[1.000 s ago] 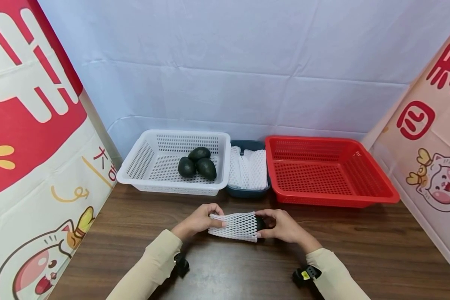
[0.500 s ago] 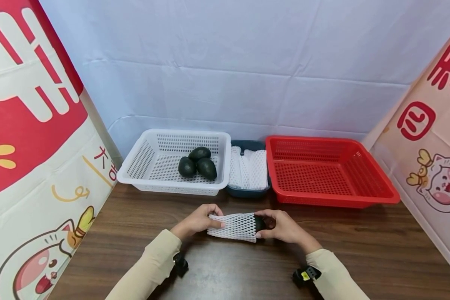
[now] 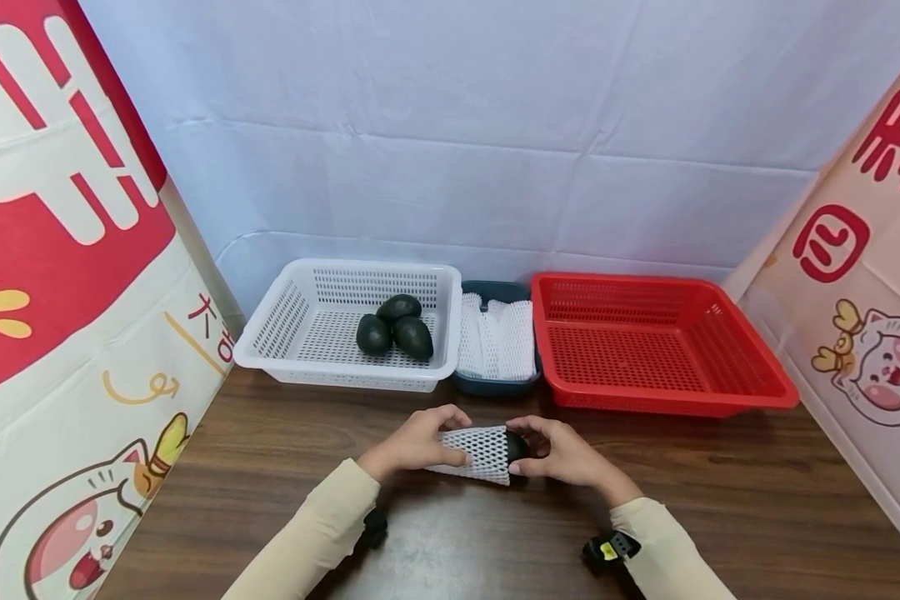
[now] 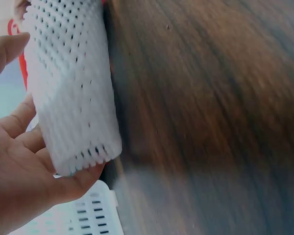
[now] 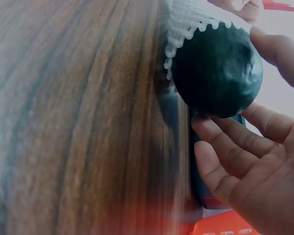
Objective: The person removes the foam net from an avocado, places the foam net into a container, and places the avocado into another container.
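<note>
A white foam net sleeve (image 3: 486,455) lies sideways between the hands, low over the table. Its right end covers part of a dark green avocado (image 3: 518,446), whose rounded end sticks out. My left hand (image 3: 417,441) grips the sleeve around its middle, thumb in front and fingers behind; the sleeve's narrow left end shows past the palm in the left wrist view. On the other side, my right hand (image 3: 572,455) holds the avocado's bare end. In the right wrist view, the thumb is by the net's toothed edge and the fingers curl beneath the avocado (image 5: 218,73).
Behind the hands stand a white basket (image 3: 360,377) with three avocados (image 3: 412,337), a dark blue bin (image 3: 495,387) of folded foam nets (image 3: 516,337), and a red basket (image 3: 645,402). The wooden table (image 3: 487,542) runs under everything; cloth walls enclose it.
My left hand has slid right along the sleeve, closer to the right hand, so the sleeve's left end now pokes out behind it. The right hand has barely moved.
</note>
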Demonstrator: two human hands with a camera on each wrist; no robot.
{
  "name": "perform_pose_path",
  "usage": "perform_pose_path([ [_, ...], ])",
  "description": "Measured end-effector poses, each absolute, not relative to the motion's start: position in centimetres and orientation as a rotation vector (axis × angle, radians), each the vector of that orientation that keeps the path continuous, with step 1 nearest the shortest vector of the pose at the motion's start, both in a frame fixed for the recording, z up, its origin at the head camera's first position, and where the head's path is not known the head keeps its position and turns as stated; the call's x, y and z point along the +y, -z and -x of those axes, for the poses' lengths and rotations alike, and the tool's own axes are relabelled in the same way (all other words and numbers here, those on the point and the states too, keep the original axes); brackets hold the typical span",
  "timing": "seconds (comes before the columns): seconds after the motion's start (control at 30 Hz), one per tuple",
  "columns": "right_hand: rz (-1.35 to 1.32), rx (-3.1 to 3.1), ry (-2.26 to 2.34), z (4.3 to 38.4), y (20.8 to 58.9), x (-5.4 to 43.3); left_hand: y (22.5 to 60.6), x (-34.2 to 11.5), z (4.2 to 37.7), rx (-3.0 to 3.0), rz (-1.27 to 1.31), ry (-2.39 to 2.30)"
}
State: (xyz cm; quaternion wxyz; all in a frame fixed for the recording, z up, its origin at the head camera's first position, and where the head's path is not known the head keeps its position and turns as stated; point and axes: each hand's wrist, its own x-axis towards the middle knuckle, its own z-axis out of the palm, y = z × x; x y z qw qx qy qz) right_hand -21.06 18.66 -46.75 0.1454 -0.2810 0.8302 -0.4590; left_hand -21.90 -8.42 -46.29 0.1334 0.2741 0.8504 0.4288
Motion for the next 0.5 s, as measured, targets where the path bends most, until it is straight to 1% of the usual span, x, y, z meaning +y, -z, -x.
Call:
perform_pose_path([
  [0.3, 0.772, 2.369, 1.292, 21.0, 46.5, 18.2, 45.8, -6.9, 21.7, 2.551, -0.793, -1.102],
  [0.5, 0.777, 2.372, 1.277, 21.0, 46.8, 17.9, 46.4, -6.2, 21.7, 2.504, -0.865, -1.128],
])
